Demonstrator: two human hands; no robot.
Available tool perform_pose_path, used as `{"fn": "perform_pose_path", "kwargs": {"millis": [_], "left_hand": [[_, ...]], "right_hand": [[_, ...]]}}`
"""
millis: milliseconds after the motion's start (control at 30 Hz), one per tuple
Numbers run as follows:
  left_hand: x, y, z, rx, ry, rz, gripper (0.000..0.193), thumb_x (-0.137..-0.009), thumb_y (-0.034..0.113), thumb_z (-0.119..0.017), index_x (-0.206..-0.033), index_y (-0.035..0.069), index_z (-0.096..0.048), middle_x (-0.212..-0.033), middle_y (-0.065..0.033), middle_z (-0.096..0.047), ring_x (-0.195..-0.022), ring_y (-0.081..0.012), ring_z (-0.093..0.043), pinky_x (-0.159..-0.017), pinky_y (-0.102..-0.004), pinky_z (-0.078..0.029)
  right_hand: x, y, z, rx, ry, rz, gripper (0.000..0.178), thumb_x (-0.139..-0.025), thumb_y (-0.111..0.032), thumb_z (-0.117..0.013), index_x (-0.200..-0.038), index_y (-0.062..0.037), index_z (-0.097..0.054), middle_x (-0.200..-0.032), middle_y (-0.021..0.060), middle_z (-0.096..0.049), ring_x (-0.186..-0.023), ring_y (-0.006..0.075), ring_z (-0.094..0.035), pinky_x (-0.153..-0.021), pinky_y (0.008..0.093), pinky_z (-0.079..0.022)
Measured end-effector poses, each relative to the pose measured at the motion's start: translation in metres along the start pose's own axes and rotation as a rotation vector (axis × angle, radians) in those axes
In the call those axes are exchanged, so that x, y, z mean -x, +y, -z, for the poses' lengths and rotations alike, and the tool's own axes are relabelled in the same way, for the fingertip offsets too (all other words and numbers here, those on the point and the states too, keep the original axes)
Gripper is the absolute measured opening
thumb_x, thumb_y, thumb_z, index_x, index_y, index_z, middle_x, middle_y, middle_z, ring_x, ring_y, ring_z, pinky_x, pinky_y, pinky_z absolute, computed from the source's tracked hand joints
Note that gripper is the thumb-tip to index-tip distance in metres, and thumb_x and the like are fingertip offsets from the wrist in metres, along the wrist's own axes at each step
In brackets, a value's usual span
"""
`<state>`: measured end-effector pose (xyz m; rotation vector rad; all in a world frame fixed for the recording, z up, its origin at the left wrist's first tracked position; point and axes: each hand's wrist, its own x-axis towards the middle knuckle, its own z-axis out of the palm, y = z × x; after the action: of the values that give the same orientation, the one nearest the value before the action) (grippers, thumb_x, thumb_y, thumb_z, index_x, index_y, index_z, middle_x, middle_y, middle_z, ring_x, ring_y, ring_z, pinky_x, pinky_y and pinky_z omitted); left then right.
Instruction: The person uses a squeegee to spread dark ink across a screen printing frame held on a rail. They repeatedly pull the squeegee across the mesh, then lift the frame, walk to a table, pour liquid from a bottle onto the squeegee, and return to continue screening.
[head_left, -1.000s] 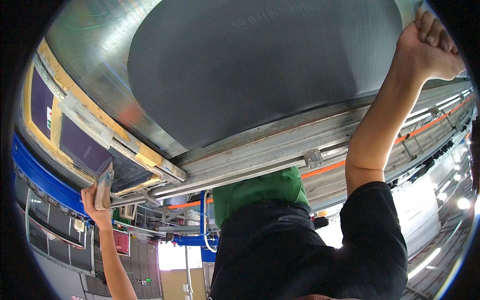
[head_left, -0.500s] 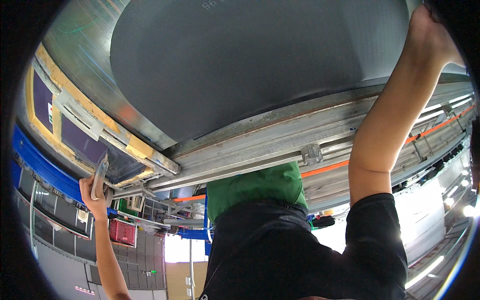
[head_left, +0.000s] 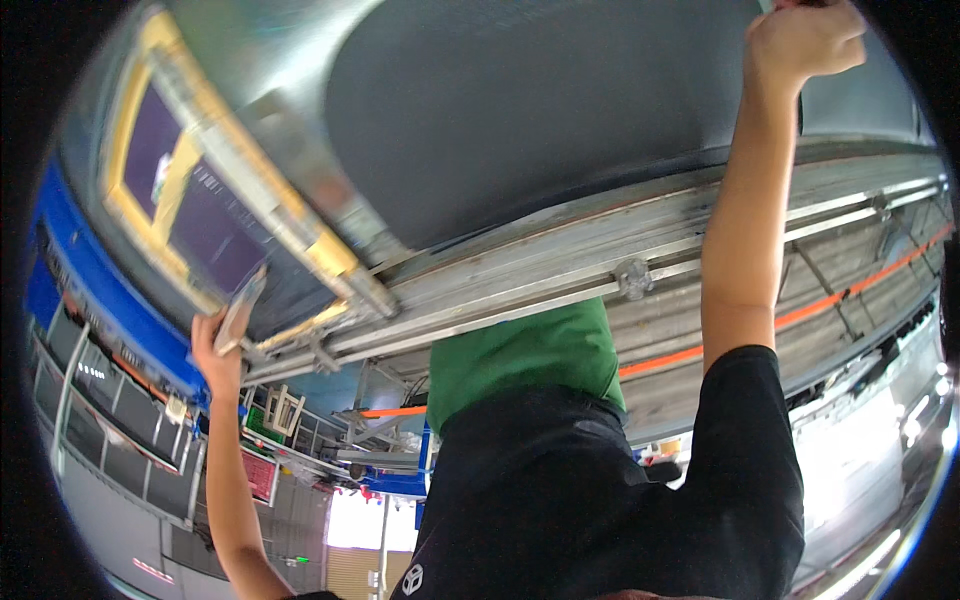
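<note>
My left hand [head_left: 213,352] is closed around a pale, flat-bladed tool [head_left: 240,312], whose narrow end tilts up over the near corner of a screen-printing frame [head_left: 322,257]. Yellow tape lines this frame, and its dark purple mesh [head_left: 218,225] carries a light printed patch. At the upper right, my right hand [head_left: 805,45] is closed above the big dark grey panel [head_left: 540,110]. A bit of something dark red shows at the picture's top edge by its fingers, too cut off to name.
A long metal rail [head_left: 520,260] with a clear knob [head_left: 633,278] runs along the table's near edge, in front of my body. An orange strip [head_left: 830,311] lies below it. Blue edging [head_left: 110,285] borders the left side; racks and a red crate [head_left: 262,474] stand beyond.
The view has shifted, with the frame and panel now further right. My right hand has come further into view, toward the left. My left hand keeps its hold on the flat-bladed tool.
</note>
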<state>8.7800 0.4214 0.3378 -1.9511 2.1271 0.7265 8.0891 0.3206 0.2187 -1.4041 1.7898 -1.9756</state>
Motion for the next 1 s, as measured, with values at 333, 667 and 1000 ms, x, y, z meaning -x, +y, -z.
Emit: {"fn": "perform_pose_path", "kwargs": {"millis": [333, 667, 1000], "left_hand": [[0.027, 0.009, -0.035, -0.243, 0.247, 0.011, 0.052, -0.06, 0.0, -0.073, -0.11, 0.015, -0.071, -0.101, -0.0073, -0.059, -0.104, -0.0316, -0.058, -0.086, -0.0444, -0.046], [0.064, -0.014, -0.052, -0.146, 0.257, -0.235, 0.056, -0.073, -0.001, -0.066, -0.124, 0.02, -0.067, -0.124, -0.0006, -0.065, -0.112, -0.0253, -0.061, -0.088, -0.0412, -0.046], [-0.009, -0.046, -0.01, 0.227, -0.182, -0.246, 0.05, -0.081, 0.03, -0.077, -0.123, 0.007, -0.065, -0.108, -0.0207, -0.071, -0.1, -0.0392, -0.068, -0.086, -0.046, -0.053]], "right_hand": [[0.147, -0.166, -0.186, 0.052, -0.86, -0.23, 0.036, -0.098, -0.036, -0.062, -0.127, -0.0141, -0.062, -0.082, 0.0133, -0.066, -0.079, 0.0307, -0.065, -0.076, 0.0401, -0.052], [0.202, -0.187, -0.311, 0.2, -0.584, -0.63, 0.033, -0.091, -0.03, -0.057, -0.12, -0.0179, -0.069, -0.105, 0.021, -0.072, -0.1, 0.0392, -0.068, -0.09, 0.0459, -0.051], [0.205, -0.2, -0.305, 0.345, -0.457, -0.467, 0.027, -0.091, -0.028, -0.058, -0.111, -0.0174, -0.073, -0.098, 0.02, -0.073, -0.096, 0.0396, -0.069, -0.087, 0.0467, -0.051]]}}
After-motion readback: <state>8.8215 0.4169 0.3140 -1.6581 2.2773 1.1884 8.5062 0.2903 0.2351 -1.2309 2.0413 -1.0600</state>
